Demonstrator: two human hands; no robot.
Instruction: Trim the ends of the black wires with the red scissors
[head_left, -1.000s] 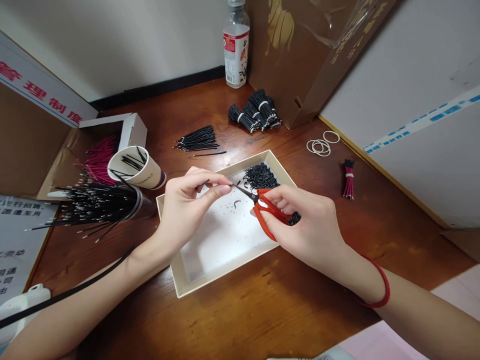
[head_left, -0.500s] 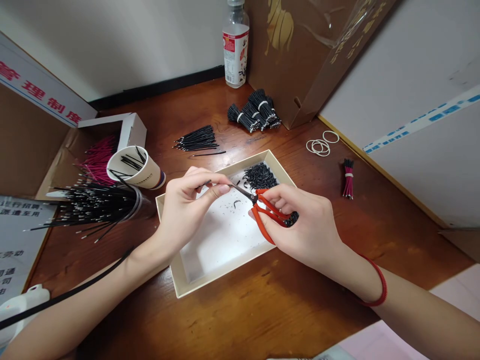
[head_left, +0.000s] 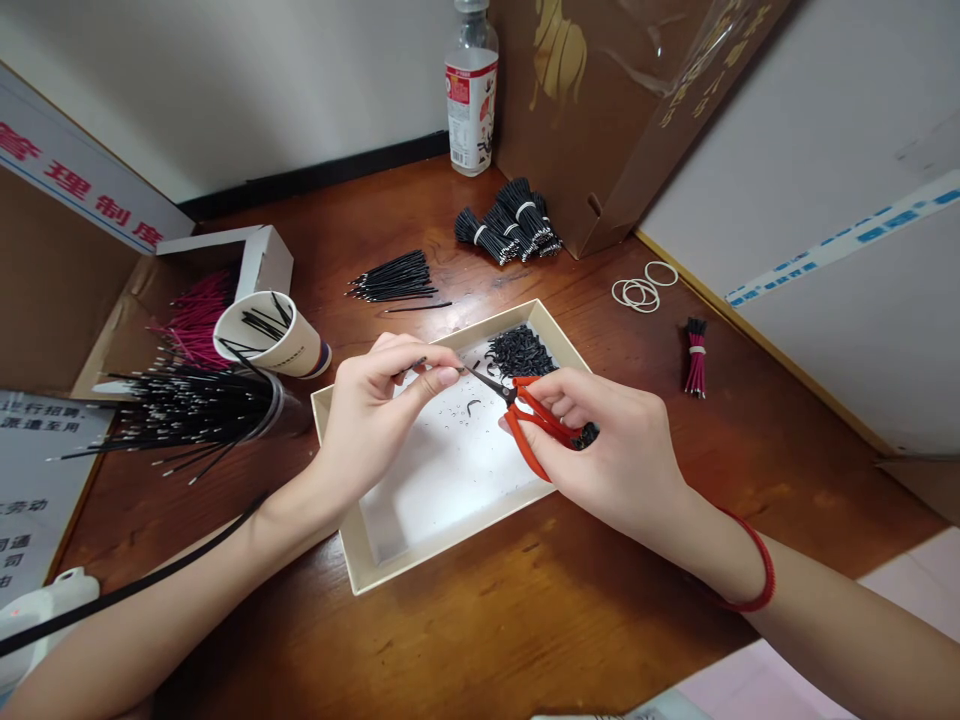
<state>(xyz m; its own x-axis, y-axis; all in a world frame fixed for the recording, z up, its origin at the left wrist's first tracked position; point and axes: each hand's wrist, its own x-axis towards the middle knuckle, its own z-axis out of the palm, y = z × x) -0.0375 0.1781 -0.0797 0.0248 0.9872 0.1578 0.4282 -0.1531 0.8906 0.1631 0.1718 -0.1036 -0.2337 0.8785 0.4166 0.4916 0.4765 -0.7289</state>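
My left hand (head_left: 386, 390) pinches a thin black wire (head_left: 418, 364) between thumb and fingers, most of it hidden in the grip. My right hand (head_left: 611, 430) is wrapped round the red handles of small pointed scissors (head_left: 534, 425). Their blade tips meet the wire's end, just beyond my left thumb. Both hands are above a shallow cream box (head_left: 450, 540) with a white bottom. A heap of short black offcuts (head_left: 520, 352) lies in its far corner, and a few bits are scattered nearby.
Left are a paper cup (head_left: 289, 345), a container of black wires (head_left: 202, 400) and a box with pink wires (head_left: 199, 310). Behind lie loose wires (head_left: 397, 277), tied bundles (head_left: 517, 220) and a bottle (head_left: 471, 100). Rubber bands (head_left: 637, 293) and a pink bundle (head_left: 696, 360) lie right.
The scissor handles have come closer together in my right hand, and the blades look more closed at the wire. My left hand has barely shifted.
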